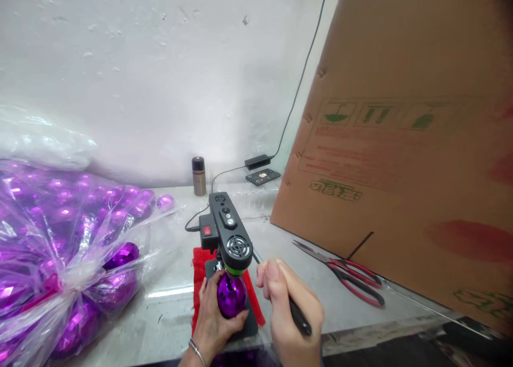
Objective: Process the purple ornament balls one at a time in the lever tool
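Note:
My left hand (pixel 214 313) is wrapped around a shiny purple faceted ball (pixel 232 296), steadying it under the head of a small black electric machine (pixel 230 225). The ball's top meets or nearly meets the green-ringed underside of that head; a black base plate (pixel 249 324) lies beneath. My right hand (pixel 294 308) is closed on a rod with a black handle (pixel 298 316). Its metal shaft points up toward the machine's side; whether it is attached there I cannot tell. Red cloth (pixel 199 271) shows under the machine.
Clear plastic bags of purple balls (pixel 52 223) fill the left side. Red-handled scissors (pixel 352 279) lie on the right before a large cardboard box (pixel 385 158). Behind stand a bronze bottle (pixel 199 177), a black power adapter (pixel 258 162) and a phone (pixel 263 177).

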Demonstrator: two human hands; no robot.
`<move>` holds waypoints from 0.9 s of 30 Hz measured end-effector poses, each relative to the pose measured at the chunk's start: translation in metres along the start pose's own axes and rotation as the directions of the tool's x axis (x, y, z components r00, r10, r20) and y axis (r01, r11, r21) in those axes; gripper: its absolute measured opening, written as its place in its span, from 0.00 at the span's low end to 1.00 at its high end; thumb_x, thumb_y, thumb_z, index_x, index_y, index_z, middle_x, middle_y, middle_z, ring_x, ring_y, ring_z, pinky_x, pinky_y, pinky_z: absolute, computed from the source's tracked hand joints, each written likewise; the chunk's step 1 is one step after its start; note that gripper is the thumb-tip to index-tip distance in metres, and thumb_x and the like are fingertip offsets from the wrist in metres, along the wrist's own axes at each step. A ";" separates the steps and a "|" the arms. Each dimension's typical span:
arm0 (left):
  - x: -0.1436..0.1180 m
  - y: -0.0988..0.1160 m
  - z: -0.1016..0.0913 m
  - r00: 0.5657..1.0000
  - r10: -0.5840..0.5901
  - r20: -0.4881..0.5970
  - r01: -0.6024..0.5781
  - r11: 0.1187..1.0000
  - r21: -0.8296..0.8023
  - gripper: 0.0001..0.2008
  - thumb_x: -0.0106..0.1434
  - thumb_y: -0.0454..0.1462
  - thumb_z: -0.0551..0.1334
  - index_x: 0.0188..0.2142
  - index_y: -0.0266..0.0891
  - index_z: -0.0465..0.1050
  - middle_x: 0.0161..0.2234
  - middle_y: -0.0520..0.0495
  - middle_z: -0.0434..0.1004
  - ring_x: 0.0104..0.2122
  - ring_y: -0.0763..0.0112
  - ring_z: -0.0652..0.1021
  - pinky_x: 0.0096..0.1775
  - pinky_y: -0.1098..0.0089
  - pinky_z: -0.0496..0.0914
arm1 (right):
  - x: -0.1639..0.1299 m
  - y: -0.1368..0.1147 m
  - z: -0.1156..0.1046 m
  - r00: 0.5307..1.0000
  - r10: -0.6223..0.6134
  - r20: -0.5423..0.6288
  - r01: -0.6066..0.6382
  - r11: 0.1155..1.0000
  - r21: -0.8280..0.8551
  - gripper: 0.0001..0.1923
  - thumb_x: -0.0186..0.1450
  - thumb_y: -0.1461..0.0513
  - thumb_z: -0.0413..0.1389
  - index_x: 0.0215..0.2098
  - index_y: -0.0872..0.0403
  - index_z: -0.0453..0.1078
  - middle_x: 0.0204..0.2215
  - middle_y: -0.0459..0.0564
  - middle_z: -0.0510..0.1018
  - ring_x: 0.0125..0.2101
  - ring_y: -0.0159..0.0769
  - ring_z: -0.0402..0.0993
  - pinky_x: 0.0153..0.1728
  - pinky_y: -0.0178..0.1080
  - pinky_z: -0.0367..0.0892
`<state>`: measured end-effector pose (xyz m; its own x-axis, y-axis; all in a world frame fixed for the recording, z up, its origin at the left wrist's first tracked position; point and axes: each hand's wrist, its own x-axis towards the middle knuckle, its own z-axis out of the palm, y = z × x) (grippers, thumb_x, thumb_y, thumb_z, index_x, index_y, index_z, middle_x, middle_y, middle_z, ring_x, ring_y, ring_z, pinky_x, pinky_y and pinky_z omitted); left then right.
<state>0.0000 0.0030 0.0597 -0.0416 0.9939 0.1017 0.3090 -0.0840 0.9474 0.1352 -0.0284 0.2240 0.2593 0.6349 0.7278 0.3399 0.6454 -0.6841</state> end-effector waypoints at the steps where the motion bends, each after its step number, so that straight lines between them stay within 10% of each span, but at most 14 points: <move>1: -0.001 0.002 0.000 1.000 0.002 0.004 -0.002 1.000 0.005 0.40 0.44 0.43 0.79 0.58 0.43 0.76 0.57 0.35 0.83 0.60 0.31 0.79 0.69 0.31 0.63 | -0.005 0.004 0.000 1.000 -0.004 0.003 0.004 1.000 0.009 0.21 0.81 0.63 0.49 0.27 0.51 0.63 0.22 0.40 0.67 0.21 0.27 0.66 0.24 0.31 0.62; 17: -0.003 -0.002 0.007 0.998 0.035 -0.053 -0.031 0.997 0.075 0.37 0.44 0.41 0.78 0.56 0.40 0.77 0.50 0.35 0.84 0.54 0.34 0.80 0.62 0.35 0.70 | -0.043 0.014 0.018 0.951 0.232 -0.205 -0.206 0.968 0.142 0.26 0.82 0.56 0.51 0.25 0.51 0.67 0.25 0.46 0.73 0.26 0.34 0.68 0.30 0.40 0.59; 27: -0.003 -0.006 0.008 0.996 0.056 -0.068 -0.051 0.995 0.082 0.36 0.44 0.41 0.79 0.55 0.41 0.78 0.50 0.35 0.84 0.54 0.34 0.81 0.60 0.37 0.72 | -0.042 0.028 0.013 0.983 0.056 -0.175 -0.039 0.995 0.097 0.24 0.82 0.61 0.50 0.26 0.51 0.67 0.23 0.44 0.73 0.23 0.31 0.68 0.26 0.37 0.58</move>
<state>0.0061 0.0010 0.0510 -0.0883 0.9806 0.1751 0.3880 -0.1281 0.9127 0.1219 -0.0316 0.1740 0.4323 0.5855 0.6858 0.2403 0.6582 -0.7135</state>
